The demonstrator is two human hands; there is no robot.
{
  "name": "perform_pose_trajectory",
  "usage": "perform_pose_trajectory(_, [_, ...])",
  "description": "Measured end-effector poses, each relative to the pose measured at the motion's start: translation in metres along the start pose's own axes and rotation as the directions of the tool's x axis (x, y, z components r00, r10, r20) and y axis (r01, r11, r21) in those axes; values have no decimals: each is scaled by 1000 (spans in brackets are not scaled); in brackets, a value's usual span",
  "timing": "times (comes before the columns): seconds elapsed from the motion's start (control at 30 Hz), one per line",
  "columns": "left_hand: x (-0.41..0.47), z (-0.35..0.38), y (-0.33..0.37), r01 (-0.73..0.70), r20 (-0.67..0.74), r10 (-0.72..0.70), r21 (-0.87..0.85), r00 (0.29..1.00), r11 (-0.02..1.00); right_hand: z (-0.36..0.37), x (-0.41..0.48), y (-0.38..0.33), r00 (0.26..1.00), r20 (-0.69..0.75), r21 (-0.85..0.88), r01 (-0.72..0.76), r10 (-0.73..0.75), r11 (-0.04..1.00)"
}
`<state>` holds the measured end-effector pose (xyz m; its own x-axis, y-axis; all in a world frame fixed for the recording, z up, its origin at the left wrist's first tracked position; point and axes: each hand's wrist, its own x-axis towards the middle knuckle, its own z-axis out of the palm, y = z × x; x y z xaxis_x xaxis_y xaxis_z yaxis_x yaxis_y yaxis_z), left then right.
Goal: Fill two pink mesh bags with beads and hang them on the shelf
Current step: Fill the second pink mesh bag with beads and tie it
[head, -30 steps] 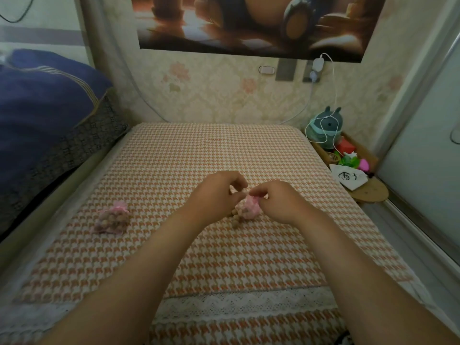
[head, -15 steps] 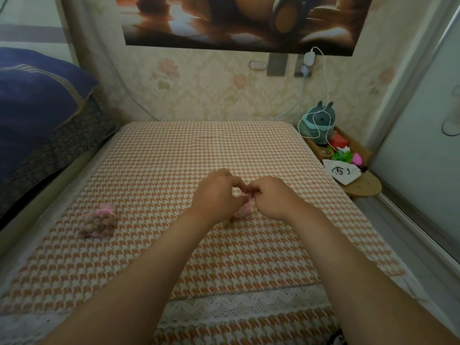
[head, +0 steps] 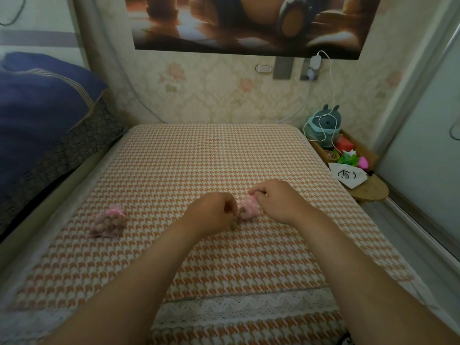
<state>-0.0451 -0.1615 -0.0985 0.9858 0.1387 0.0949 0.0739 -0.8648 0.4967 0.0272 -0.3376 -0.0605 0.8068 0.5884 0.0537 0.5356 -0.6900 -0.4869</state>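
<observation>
Pink bag mid-frame on bed, top pinched by right hand; left hand curled at its left edge, seemingly pinching too, likely drawing it shut. Filled bag at left, lying apart until hanging.

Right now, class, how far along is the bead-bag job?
Done: the first bag lies filled with beads, top gathered, on the checked cloth. In hand: the left hand and right hand pinch the second bag. Left: closing it and hanging both; neither hangs yet.
</observation>
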Motion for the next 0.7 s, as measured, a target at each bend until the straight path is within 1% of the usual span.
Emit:
perform_pose_trajectory(0.07, [-5,7,-3,-16,70,10,91,997,996,1,0,-1,1000,-1,1,-2,2,1000])
perform_pose_trajectory(0.13, [-7,12,-5,-45,102,30,143,994,989,2,0,-2,1000,-5,-4,-2,2,1000])
perform_pose_trajectory(0.27, [-7,17,-6,-74,67,63,185,996,980,4,0,-4,1000,6,8,-1,1,1000])
perform_pose_trajectory(0.37, [-4,16,-6,-66,70,54,180,996,981,6,-1,-4,1000,10,8,-2,2,1000])
perform_pose_trajectory(0.43, [-1,10,-5,-32,40,27,133,999,991,5,-1,-5,1000,1,-1,-10,10,1000])
perform_pose_trajectory(0.53, [4,-2,-3,20,-78,-20,-2,997,1000,4,0,-4,1000,-14,-13,-22,22,1000])
perform_pose_trajectory(0.63, [7,-9,7,-23,-235,-17,-168,972,985,2,2,-3,1000,-15,-34,-26,26,999])
perform_pose_trajectory(0.7, [9,-9,16,-63,-273,1,-220,962,973,2,2,-2,999,-11,-32,-35,35,999])
